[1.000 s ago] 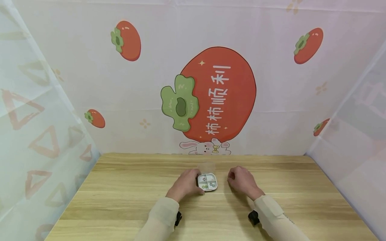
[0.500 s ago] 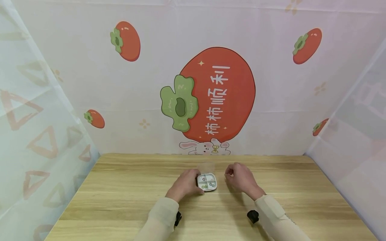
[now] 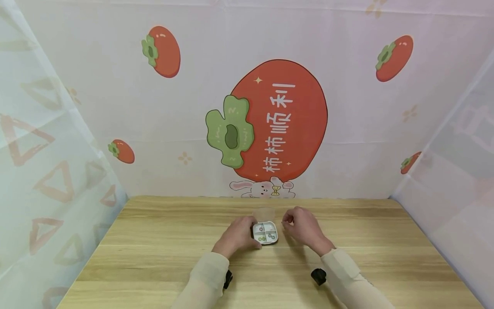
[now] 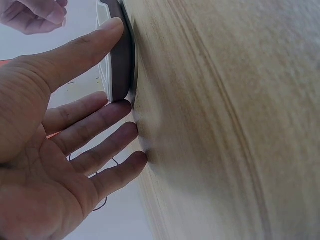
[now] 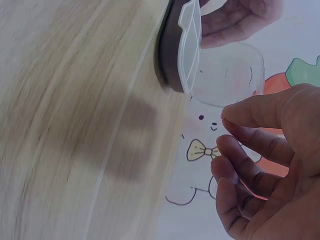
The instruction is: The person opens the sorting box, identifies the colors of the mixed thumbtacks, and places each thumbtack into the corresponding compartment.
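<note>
A small pill box (image 3: 265, 233) with a dark base, white compartments and its clear lid (image 3: 264, 213) raised stands on the table. Tiny ring-shaped pieces, some greenish and some greyish, lie in its compartments. My left hand (image 3: 240, 235) holds the box from the left, thumb (image 4: 112, 27) at the near side and fingertips at the far corner. To the right, my right hand (image 3: 305, 227) hovers apart from the box with thumb and index tips together. Between those tips, a tiny pale item shows faintly in the left wrist view; its kind is too small to tell.
The wood-grain table (image 3: 173, 257) runs back to a printed cloth (image 3: 185, 107) with persimmon and rabbit pictures. Cloth walls also stand at the left and right. A black wrist device (image 3: 318, 277) sits under the right sleeve.
The right hand has moved leftward, closer to the pill box, its fingertips still together. My left hand and the box have stayed in place.
</note>
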